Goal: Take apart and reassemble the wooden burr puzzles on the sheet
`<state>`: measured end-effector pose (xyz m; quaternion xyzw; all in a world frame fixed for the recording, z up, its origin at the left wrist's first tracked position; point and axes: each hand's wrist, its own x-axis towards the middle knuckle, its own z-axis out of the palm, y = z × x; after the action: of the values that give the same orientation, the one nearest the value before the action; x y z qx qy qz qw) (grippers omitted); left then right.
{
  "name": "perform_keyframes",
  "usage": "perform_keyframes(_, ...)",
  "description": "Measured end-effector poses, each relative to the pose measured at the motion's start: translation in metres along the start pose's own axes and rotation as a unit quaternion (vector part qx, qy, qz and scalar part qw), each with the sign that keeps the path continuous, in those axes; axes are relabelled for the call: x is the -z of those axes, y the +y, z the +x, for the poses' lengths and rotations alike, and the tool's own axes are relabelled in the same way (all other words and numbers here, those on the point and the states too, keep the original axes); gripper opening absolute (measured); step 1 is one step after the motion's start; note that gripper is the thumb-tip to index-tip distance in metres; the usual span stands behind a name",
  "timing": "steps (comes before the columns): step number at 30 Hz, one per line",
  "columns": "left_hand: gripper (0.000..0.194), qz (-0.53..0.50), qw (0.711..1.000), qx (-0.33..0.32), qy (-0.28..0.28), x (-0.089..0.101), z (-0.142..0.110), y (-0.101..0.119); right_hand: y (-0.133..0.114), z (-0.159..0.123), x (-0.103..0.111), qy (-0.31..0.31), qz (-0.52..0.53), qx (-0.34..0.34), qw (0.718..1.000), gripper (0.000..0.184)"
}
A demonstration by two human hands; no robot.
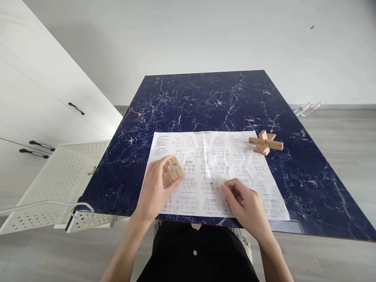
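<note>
My left hand [152, 188] is closed around a small light-wood puzzle [175, 169], squarish with slots in its face, held over the left part of a printed sheet [199, 156]. Part of the puzzle lies behind my fingers. On the right side of the sheet, my right hand [245, 199] has its fingers curled and the thumb close to the index finger; nothing shows between them. A wooden interlocking burr puzzle [266, 142], star-shaped, rests at the sheet's upper right corner. Rows of small diagrams and text cover the creased sheet.
The sheet lies on a dark blue marbled table [202, 102]. A white perforated basket [53, 184] stands left of it, with a white cable [49, 203] across it. Beneath the sheet's lower right edge is a dark flat object [286, 226]. Clear bottles [311, 108] lie on the floor.
</note>
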<state>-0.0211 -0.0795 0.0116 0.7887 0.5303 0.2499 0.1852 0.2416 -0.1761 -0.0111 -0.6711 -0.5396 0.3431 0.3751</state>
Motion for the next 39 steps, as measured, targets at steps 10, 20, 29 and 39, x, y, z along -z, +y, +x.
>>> perform_keyframes(10, 0.077, -0.079, 0.978, -0.084, -0.173, -0.026, 0.001, 0.027, -0.003, 0.002, 0.001, -0.003, 0.006, 0.003, 1.0, 0.038)
perform_keyframes(20, 0.087, -0.07, 0.989, -0.048, -0.124, -0.021, -0.014, 0.008, -0.003, 0.0, -0.001, -0.006, -0.03, 0.029, 0.999, 0.033)
perform_keyframes(29, 0.071, -0.071, 0.991, -0.038, -0.107, -0.014, -0.022, -0.005, -0.011, 0.005, -0.017, -0.036, -0.084, 0.179, 0.98, 0.028)
perform_keyframes(39, 0.045, -0.174, 0.98, 0.015, -0.098, -0.002, -0.023, -0.002, -0.009, 0.007, -0.026, -0.042, -0.093, 0.18, 0.978, 0.02)
